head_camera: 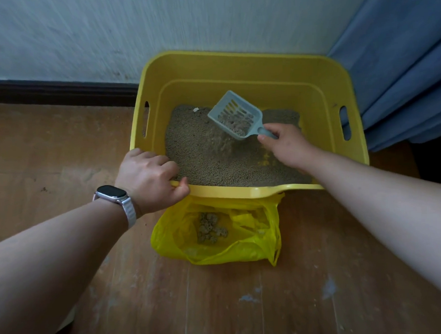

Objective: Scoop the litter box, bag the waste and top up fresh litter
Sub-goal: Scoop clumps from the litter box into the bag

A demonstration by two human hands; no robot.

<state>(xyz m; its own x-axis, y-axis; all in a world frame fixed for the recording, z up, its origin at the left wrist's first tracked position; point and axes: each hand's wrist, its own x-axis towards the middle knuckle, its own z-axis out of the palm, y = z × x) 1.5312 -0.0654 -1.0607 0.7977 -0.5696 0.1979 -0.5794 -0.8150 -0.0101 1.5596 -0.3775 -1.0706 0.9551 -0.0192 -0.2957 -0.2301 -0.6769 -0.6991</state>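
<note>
Head camera: the yellow litter box (311, 69) holds tan litter (201, 152). The right hand (286, 143) pinches the grey slotted scoop (237, 115) by its handle, clumps in its bowl, above the litter. The left hand (149, 177) grips the near rim. Just in front, the yellow plastic bag (253, 251) lies open on the wooden floor (170, 308), grey clumps (209, 230) inside.

The scoop (238, 115) sits over litter (201, 152) in the box (235, 65); the bag (217, 230) lies before it.
</note>
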